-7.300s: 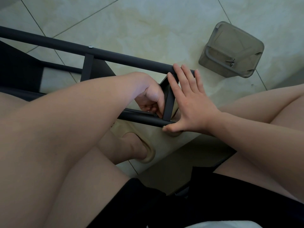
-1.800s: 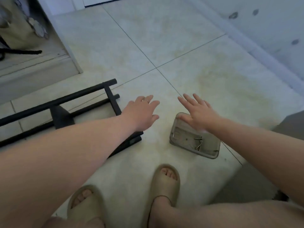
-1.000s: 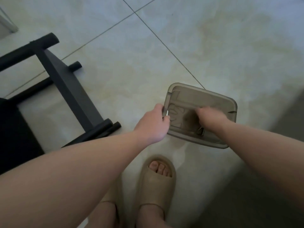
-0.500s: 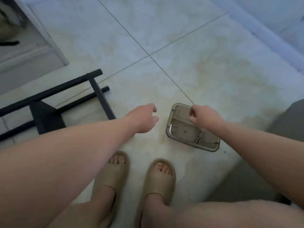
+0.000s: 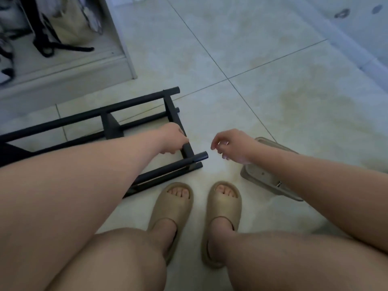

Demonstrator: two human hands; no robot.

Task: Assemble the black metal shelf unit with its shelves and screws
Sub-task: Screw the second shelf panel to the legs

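Note:
The black metal shelf frame (image 5: 134, 102) lies on its side on the tiled floor to my left. My left hand (image 5: 173, 138) grips the short end bar of the frame, just above its lower rail (image 5: 195, 158). My right hand (image 5: 232, 147) hovers a little to the right of that end, apart from the frame. Its fingers are curled, with thumb and forefinger pinched on something small that they hide, seemingly a screw. Behind my right wrist sits the grey plastic tray (image 5: 262, 179), with a screw (image 5: 279, 183) lying in it.
My feet in beige slides (image 5: 174, 208) stand just below the frame's end and the tray. An open closet with bags (image 5: 69, 24) on a raised white base is at the upper left. A wall skirting (image 5: 346, 45) runs along the upper right.
My right hand has left the tray and moved left towards the frame with its fingers pinched. My left hand has moved onto the frame's end bar and taken hold of it.

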